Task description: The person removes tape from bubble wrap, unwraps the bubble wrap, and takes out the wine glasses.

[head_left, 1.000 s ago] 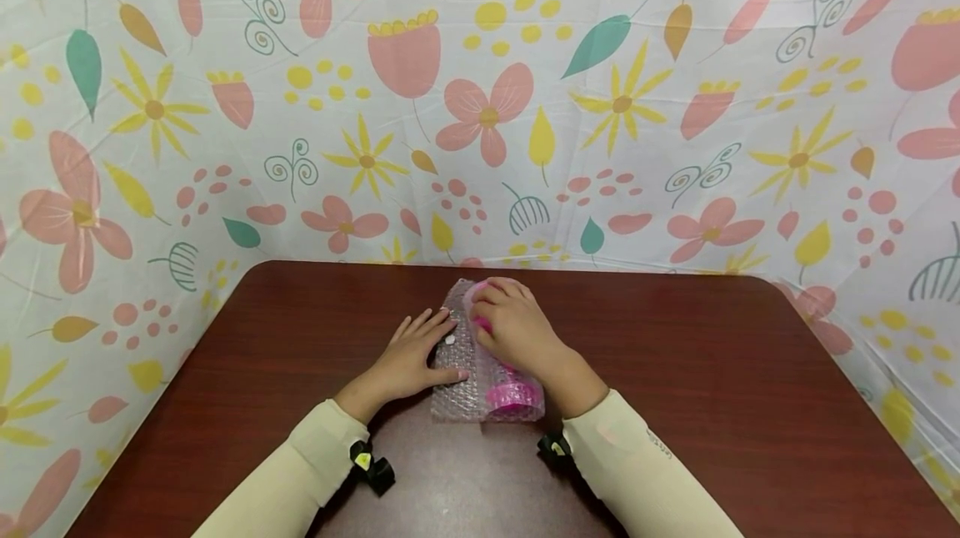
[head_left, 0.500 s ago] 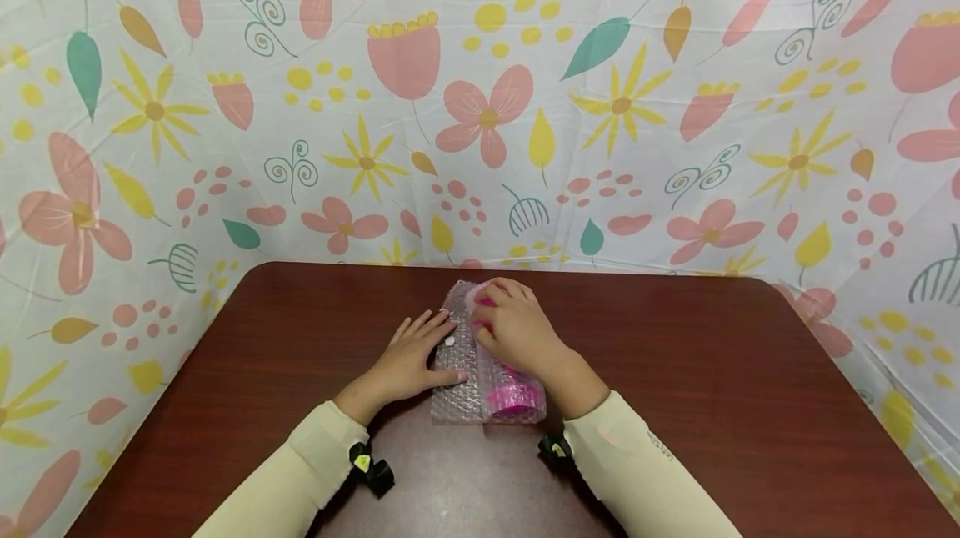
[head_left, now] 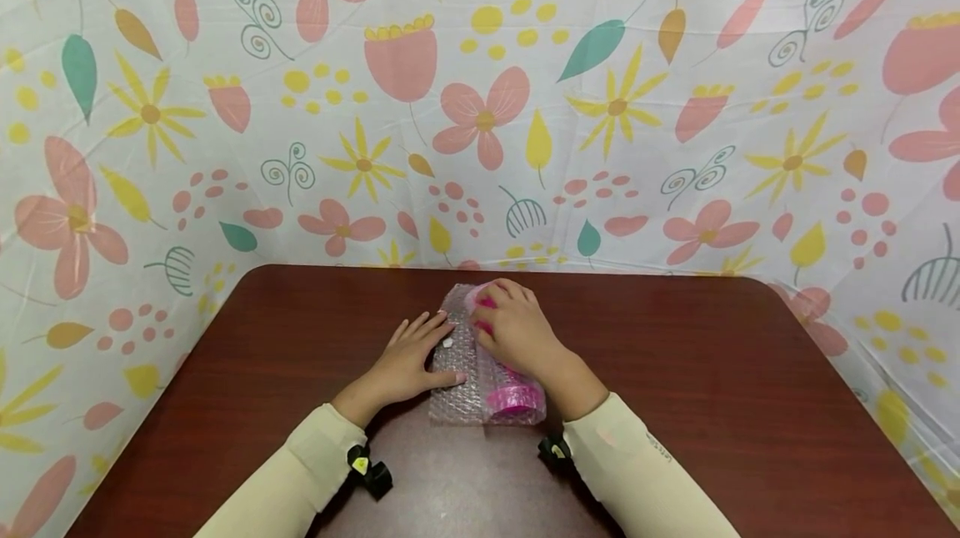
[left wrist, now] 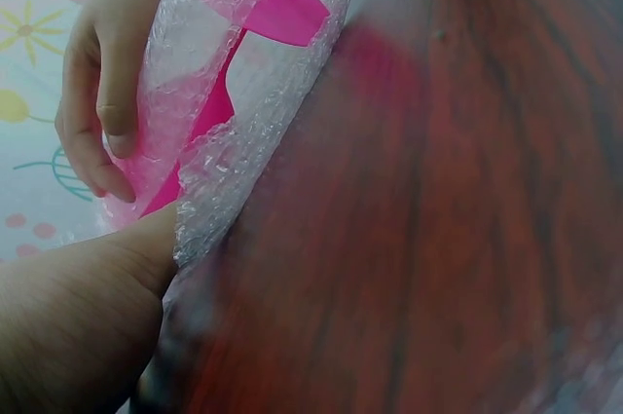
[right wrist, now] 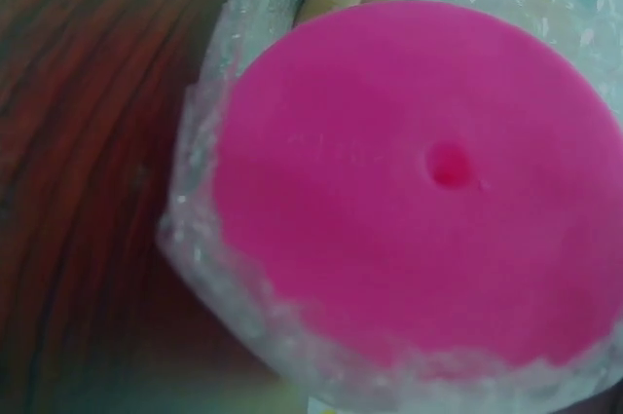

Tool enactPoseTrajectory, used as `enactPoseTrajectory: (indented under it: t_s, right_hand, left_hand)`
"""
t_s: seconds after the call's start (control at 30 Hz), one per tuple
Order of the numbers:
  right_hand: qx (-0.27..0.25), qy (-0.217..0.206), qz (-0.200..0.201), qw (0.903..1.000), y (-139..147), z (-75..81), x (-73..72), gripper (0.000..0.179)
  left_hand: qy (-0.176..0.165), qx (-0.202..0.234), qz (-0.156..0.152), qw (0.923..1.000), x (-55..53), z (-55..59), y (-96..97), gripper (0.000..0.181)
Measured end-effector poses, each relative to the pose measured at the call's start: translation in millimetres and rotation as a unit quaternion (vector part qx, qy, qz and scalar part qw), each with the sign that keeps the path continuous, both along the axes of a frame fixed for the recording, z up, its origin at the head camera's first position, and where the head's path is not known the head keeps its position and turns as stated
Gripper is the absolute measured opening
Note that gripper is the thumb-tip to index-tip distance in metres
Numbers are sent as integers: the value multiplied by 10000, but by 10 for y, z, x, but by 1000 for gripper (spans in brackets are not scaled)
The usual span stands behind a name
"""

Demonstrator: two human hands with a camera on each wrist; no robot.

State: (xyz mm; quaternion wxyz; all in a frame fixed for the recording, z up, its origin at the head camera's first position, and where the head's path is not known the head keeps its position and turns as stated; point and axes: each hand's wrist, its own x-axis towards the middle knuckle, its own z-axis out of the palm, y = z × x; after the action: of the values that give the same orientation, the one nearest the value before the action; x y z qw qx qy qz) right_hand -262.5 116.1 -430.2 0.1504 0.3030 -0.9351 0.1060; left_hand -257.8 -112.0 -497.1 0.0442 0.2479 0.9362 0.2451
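Observation:
A pink hourglass (head_left: 515,399) lies on its side, partly rolled in clear bubble wrap (head_left: 457,396), at the middle of the table. My right hand (head_left: 517,329) grips the roll from above, its fingers bent over the far part. With fingers spread, my left hand (head_left: 405,363) presses the flat wrap to the left of the roll. In the left wrist view, pink parts of the hourglass (left wrist: 287,7) show inside the wrap. The right wrist view is filled by its round pink end (right wrist: 370,190), with a small hole and wrap around its rim.
The brown wooden table (head_left: 712,404) reaches back to a flower-printed cloth (head_left: 480,37). A small white spot (head_left: 447,344) sits on the wrap beside the left fingers. Black straps (head_left: 369,471) are on both wrists.
Hardly anything differs. The right hand shifts very slightly over the wrapped hourglass, and the left hand stays in place on the wrap. The head view has moved a little.

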Motion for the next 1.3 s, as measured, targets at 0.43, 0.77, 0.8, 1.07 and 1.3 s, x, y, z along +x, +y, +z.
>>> enactPoseTrajectory:
  t_s: [0.43, 0.77, 0.8, 1.07, 1.3]
  right_hand:
    - [-183, 107, -5, 9998, 55, -17, 41, 13]
    - [-187, 135, 17, 9997, 79, -11, 47, 14]
    - [-187, 140, 20, 9997, 82, -13, 50, 14]
    - [-4, 210, 27, 9998, 111, -5, 81, 18]
    - [123, 108, 33, 9999, 133, -4, 66, 21]
  left_hand:
    - [-28, -44, 42, 10000, 12, 12, -2, 90]
    - [-32, -30, 48, 10000, 5, 6, -1, 90]
    - [-24, -23, 44, 10000, 2, 3, 0, 90]
    - [-40, -40, 31, 10000, 18, 22, 5, 91]
    - [-21, -62, 20, 10000, 10, 26, 3, 91]
